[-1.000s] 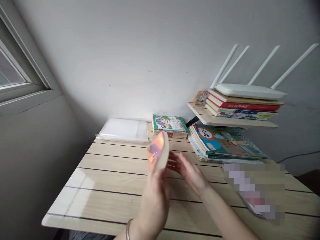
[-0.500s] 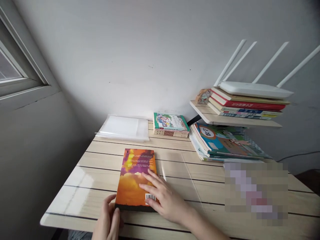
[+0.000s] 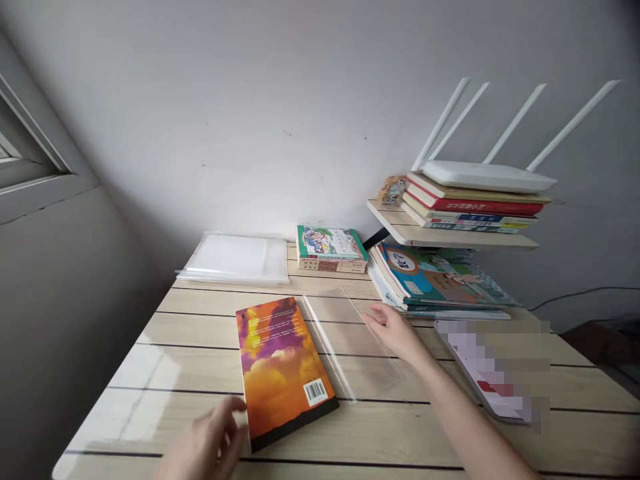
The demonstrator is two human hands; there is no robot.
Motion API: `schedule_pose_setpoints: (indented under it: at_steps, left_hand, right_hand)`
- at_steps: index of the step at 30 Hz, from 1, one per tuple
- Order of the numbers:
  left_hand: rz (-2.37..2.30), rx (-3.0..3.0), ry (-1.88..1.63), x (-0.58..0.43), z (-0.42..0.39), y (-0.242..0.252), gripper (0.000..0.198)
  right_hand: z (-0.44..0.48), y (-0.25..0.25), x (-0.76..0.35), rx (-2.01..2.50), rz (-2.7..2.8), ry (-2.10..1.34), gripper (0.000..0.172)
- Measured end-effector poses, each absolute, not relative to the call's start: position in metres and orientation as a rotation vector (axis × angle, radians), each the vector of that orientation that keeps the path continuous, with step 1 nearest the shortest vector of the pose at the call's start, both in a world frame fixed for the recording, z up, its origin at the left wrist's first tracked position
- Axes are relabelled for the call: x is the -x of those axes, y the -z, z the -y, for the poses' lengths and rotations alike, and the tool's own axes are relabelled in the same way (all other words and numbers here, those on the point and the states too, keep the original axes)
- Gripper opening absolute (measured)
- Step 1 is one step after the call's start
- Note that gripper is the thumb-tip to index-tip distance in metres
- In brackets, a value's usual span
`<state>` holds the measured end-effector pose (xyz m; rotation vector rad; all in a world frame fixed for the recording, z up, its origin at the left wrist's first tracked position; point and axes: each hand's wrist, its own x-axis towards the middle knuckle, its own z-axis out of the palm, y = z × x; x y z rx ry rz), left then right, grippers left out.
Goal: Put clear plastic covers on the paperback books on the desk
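Note:
A paperback book (image 3: 283,373) with an orange and purple cloud picture lies on the table, its barcode toward me, turned at an angle. My left hand (image 3: 213,437), blurred by motion, is at the book's lower left edge with fingers loosely curled and apart; whether it touches is unclear. To the right of the book lies a clear plastic book cover (image 3: 345,340), with a shiny folded strip beside the book. My right hand (image 3: 393,330) is at this cover's far right edge, thumb and fingers closed on it.
More clear covers (image 3: 235,257) lie at the back left. A small stack of books (image 3: 333,248) stands against the wall. Textbooks (image 3: 440,280) lie under a raised shelf (image 3: 450,235) bearing books and a white router (image 3: 487,175). A pixelated flat object (image 3: 493,373) lies at right.
My right hand has left the book and moved right to the plastic cover's edge. The book has turned, its lower end swinging right. More of the cover shows. The view has shifted slightly.

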<state>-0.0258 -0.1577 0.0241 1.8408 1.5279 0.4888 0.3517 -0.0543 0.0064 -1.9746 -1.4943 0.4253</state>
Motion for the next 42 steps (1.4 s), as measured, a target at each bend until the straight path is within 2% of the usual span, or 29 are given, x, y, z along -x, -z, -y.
schedule_pose_setpoints:
  at_steps: [4,8,13,18,20,22,25,28,32,38,42]
  left_hand:
    - [-1.474,-2.145,-0.731,0.037,0.089,-0.048,0.022]
    - [-1.52,-2.226,-0.859,0.028,0.031,-0.044,0.023]
    - [-1.586,-2.117,-0.719,0.014,0.002,-0.025,0.026]
    - [-1.532,-2.313,-0.608,0.012,-0.001,-0.02,0.021]
    - [-1.551,-2.367,-0.592,0.012,0.002,-0.02,0.019]
    - [-1.586,-2.387,-0.585,0.012,0.006,-0.021,0.019]
    - [-1.628,-2.396,-0.551,0.012,0.013,-0.023,0.019]
    - [-1.658,-2.378,-0.496,0.012,0.02,-0.027,0.02]
    - [-1.706,-2.352,-0.431,0.011,0.024,-0.033,0.021]
    - [-1.77,-2.439,-0.262,0.002,0.041,-0.041,0.024]
    - [-1.852,-2.523,-0.132,-0.007,0.081,-0.032,0.042]
  right_hand:
    - [0.035,0.005,-0.362,2.072,1.47,-0.527,0.038]
    - [0.03,0.001,-0.35,2.126,1.42,-0.638,0.048]
    - [0.025,-0.009,-0.346,2.109,1.429,-0.777,0.042]
    - [0.02,-0.017,-0.341,2.06,1.568,-0.884,0.027]
    - [0.018,-0.02,-0.338,2.059,1.604,-0.888,0.026]
    - [0.017,-0.022,-0.333,2.092,1.6,-0.84,0.032]
    - [0.017,-0.026,-0.325,2.249,1.691,-0.652,0.051]
    - [0.018,-0.03,-0.315,2.369,1.851,-0.494,0.056]
    - [0.018,-0.032,-0.313,2.335,1.883,-0.521,0.047]
    - [0.004,-0.041,-0.328,2.177,1.874,-0.523,0.013]
    - [-0.011,-0.06,-0.314,1.941,1.943,-0.449,0.007]
